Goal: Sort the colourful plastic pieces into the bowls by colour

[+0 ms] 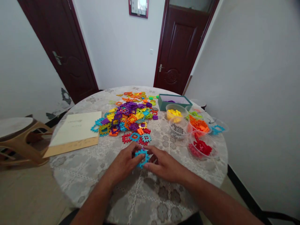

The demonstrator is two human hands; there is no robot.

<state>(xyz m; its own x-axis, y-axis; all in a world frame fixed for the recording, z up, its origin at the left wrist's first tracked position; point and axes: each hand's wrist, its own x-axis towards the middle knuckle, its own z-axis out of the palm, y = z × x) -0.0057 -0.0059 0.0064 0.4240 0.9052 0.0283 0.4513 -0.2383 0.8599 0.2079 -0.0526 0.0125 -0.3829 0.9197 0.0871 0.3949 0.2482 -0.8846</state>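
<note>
Between my hands, above the near part of the table, is a light blue plastic building piece (pixel 146 157) with notched edges and an open middle. My left hand (pixel 127 161) grips its left side, thumb on top. The fingers of my right hand (pixel 162 162) close on its right edge. Just beyond my fingers lie a red notched piece (pixel 126 138), a blue piece with an orange middle (pixel 135 136) and a pale teal piece (pixel 146 138). Farther back spreads a heap of mixed coloured building pieces (pixel 131 117).
Clear bowls at the right hold sorted pieces: yellow (pixel 174 113), grey (pixel 177 129), orange (pixel 199 125), red (pixel 201 147) and blue (pixel 217 128). Behind them stands a green box (pixel 162 104) with purple pieces. A paper sheet (pixel 77 128) lies at the left. A stool (pixel 21 134) stands beyond the table.
</note>
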